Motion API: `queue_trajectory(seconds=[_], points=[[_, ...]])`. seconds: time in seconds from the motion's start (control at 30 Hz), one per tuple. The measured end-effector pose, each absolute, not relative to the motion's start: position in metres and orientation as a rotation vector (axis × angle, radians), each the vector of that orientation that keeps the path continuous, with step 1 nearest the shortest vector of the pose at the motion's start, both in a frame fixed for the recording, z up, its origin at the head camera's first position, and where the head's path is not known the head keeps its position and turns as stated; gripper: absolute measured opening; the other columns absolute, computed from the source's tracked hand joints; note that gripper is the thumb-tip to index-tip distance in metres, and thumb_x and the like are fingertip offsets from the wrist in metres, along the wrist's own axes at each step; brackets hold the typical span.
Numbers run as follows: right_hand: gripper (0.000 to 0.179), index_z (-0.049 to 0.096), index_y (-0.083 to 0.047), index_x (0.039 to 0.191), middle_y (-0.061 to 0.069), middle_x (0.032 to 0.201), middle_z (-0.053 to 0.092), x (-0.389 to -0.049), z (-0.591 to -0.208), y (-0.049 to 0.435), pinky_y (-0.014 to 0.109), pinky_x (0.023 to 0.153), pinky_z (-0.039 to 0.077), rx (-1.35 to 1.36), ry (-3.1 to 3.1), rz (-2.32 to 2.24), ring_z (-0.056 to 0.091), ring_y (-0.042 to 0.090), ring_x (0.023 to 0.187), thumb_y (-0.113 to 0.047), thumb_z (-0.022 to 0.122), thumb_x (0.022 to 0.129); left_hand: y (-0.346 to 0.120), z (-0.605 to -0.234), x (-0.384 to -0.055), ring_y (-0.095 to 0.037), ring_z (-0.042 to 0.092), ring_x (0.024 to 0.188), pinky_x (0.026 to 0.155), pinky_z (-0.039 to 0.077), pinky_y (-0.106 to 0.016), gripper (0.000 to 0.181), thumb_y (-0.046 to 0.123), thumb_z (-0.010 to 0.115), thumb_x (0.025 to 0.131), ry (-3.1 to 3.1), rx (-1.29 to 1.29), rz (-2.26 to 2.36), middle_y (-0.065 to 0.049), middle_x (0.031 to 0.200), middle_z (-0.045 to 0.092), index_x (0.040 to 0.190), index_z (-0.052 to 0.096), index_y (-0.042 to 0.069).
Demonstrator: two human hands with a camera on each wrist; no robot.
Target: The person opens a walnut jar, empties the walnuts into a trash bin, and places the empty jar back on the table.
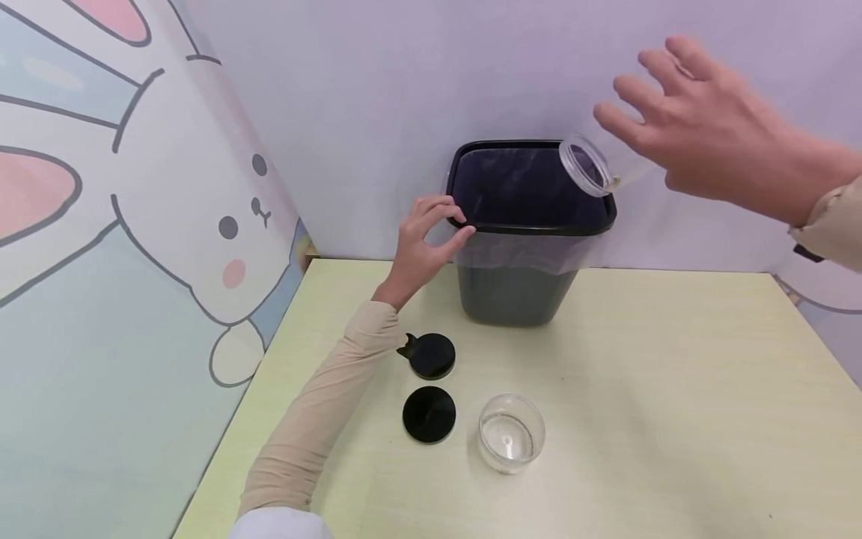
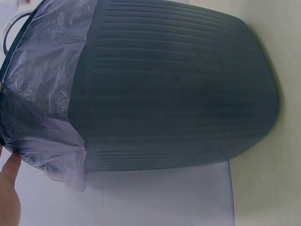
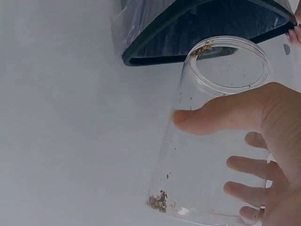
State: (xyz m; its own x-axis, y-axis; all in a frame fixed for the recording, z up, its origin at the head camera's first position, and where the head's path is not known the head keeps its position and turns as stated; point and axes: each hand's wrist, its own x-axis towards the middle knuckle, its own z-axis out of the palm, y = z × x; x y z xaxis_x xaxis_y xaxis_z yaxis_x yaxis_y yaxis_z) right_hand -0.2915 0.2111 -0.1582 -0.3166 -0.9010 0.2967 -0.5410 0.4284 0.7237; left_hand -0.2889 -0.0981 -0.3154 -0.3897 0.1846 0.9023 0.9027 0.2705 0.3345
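At the back of the table stands a dark bin (image 1: 515,296) with a black rim and a thin clear plastic bag folded over it. My left hand (image 1: 426,243) pinches the rim at its front left corner. My right hand (image 1: 717,131) grips a clear jar (image 3: 207,155), which is tilted with its uncovered mouth at the bin's right rim. Small brown flakes (image 3: 158,201) lie near the jar's base, and more cling just inside its mouth in the right wrist view. The inside of the bin looks dark, so its contents cannot be made out.
A round black lid (image 1: 429,415) and another black lid (image 1: 432,355) with a pointed tab lie on the table (image 1: 673,374). To their right sits a clear round container (image 1: 510,434) without a lid. Walls rise behind and at the left, the left one with a rabbit drawing (image 1: 195,172).
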Motion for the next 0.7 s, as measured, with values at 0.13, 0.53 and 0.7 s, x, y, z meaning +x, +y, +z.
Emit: queue_trajectory(seconds=[0.13, 0.53, 0.7], points=[[0.089, 0.041, 0.011, 0.122, 0.036, 0.111, 0.042, -0.293, -0.16, 0.204, 0.058, 0.102, 0.025, 1.25, -1.934, -0.728, 0.034, 0.053, 0.109, 0.007, 0.08, 0.043, -0.098, -0.316, -0.289, -0.037, 0.051, 0.096, 0.089, 0.041, -0.035, 0.016, -0.01, 0.075, 0.073, -1.763, -0.989, -1.167, -0.022, 0.094, 0.059, 0.084, 0.063, -0.006], [0.068, 0.046, 0.013, 0.114, 0.035, 0.108, 0.047, -0.3, -0.175, 0.185, 0.055, 0.098, 0.028, 1.285, -1.838, -0.812, 0.037, 0.05, 0.102, 0.01, 0.074, 0.052, -0.1, -0.317, -0.291, -0.037, 0.051, 0.096, 0.088, 0.041, -0.036, 0.016, -0.01, 0.075, 0.073, -1.77, -0.991, -1.165, -0.022, 0.094, 0.059, 0.084, 0.063, -0.005], [0.067, 0.047, 0.012, 0.115, 0.035, 0.108, 0.048, -0.301, -0.18, 0.183, 0.055, 0.095, 0.03, 1.279, -1.876, -0.804, 0.039, 0.05, 0.1, 0.009, 0.073, 0.053, -0.1, -0.317, -0.29, -0.036, 0.051, 0.095, 0.087, 0.042, -0.036, 0.016, -0.01, 0.074, 0.073, -1.774, -0.985, -1.169, -0.022, 0.094, 0.059, 0.084, 0.063, -0.006]])
